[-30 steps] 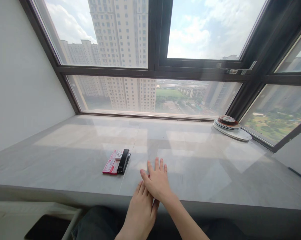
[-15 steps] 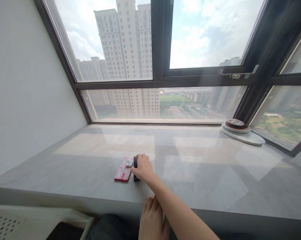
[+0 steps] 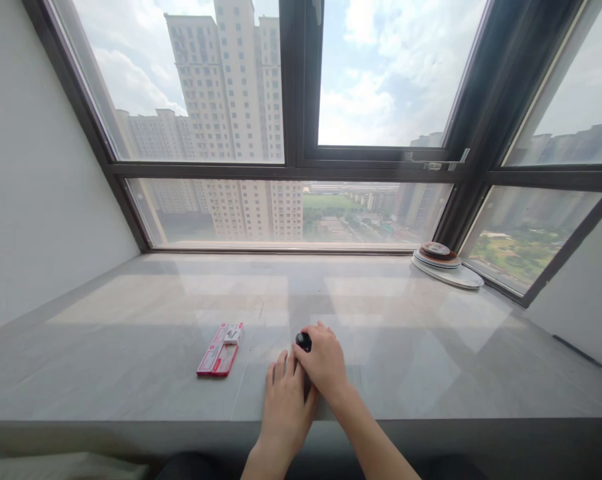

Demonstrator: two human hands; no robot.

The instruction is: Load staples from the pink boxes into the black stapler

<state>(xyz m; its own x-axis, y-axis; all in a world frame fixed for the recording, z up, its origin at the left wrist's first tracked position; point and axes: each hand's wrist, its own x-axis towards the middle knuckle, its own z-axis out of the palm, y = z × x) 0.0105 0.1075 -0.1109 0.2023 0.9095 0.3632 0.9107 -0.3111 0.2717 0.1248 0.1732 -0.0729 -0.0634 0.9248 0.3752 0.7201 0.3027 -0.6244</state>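
Observation:
A black stapler rests on the pale windowsill, mostly covered by my hands; its rounded far end shows. My right hand is closed over it from the right, thumb and fingers around the far part. My left hand lies at its near part, with the thumb on one side and the fingers on the other. To the left, flat red-and-white boxes lie side by side on the sill. A small white box sits on their far right corner.
Stacked plates stand at the sill's far right corner by the dark window frame. The sill's front edge runs just below my wrists. At the bottom left is part of a pale container.
My right hand has carried the stapler right, away from the red-and-white boxes. My left hand has come up from below the sill's edge onto the stapler. The view has shifted slightly.

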